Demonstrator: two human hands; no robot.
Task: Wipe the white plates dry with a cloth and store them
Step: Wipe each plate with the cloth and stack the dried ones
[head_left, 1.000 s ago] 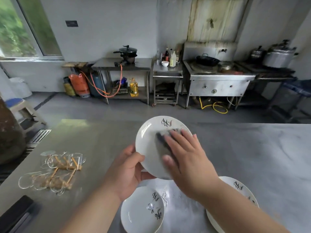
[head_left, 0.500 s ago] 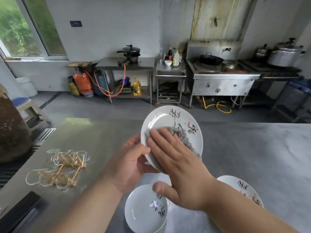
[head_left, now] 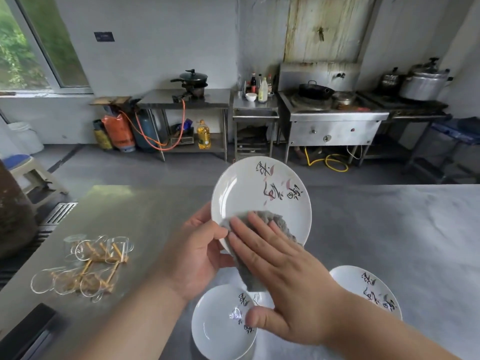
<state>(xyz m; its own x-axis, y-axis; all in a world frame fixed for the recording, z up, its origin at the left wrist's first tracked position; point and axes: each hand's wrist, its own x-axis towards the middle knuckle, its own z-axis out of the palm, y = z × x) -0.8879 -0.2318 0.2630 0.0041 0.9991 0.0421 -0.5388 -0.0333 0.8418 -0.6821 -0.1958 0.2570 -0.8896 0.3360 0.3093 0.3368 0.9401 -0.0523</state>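
Observation:
My left hand (head_left: 197,253) grips the lower left rim of a white plate (head_left: 246,193) with black and pink brush marks, held tilted above the counter. My right hand (head_left: 283,279) lies flat with straight fingers on a grey cloth (head_left: 275,222), pressing it against the plate's lower face. A corner of the cloth hangs down below the plate. Two more white plates lie on the counter: a wet one (head_left: 220,328) below my hands and another (head_left: 368,287) to the right, partly behind my right forearm.
The steel counter (head_left: 389,229) stretches left and right. A wooden rack with clear glass cups (head_left: 85,263) sits at the left. A dark object (head_left: 23,331) lies at the near left corner. Stoves, pots and gas cylinders stand beyond, along the far wall.
My right hand slid the cloth from the plate's middle down to its lower left, uncovering the brush marks. The plate has tipped to face me more.

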